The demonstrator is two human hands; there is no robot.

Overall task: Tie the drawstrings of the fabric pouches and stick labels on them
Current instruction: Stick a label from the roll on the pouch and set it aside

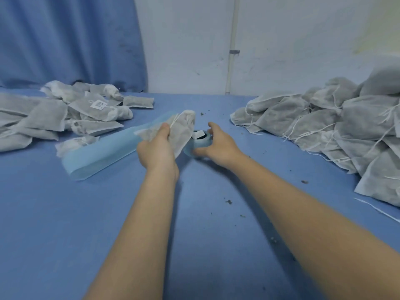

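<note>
Your left hand [159, 146] grips a pouch [173, 132] above the middle of the blue table [54, 224], thumb pressed on its near face and fingers curled behind it; the pouch tilts up and away from you, its gathered mouth and white drawstring [175, 120] at the far end. Your right hand [216, 144] is just right of it, fingers curled round a pale blue label roll [200, 146] that sits on the table, with one white label [198, 134] standing up from the top of the roll; whether your fingertips pinch that label you cannot tell from here. A long strip of blue backing [101, 151] runs from behind the pouch toward the near left, lying on the table. On the far left lies a flat pile of pouches [49, 113], one of them showing a white label [98, 104]. On the right, a taller heap of pouches [337, 124] with loose drawstrings rises against the white wall [292, 40]. A blue curtain [69, 40] hangs at the far left, and dark crumbs [228, 201] dot the table between your forearms
</note>
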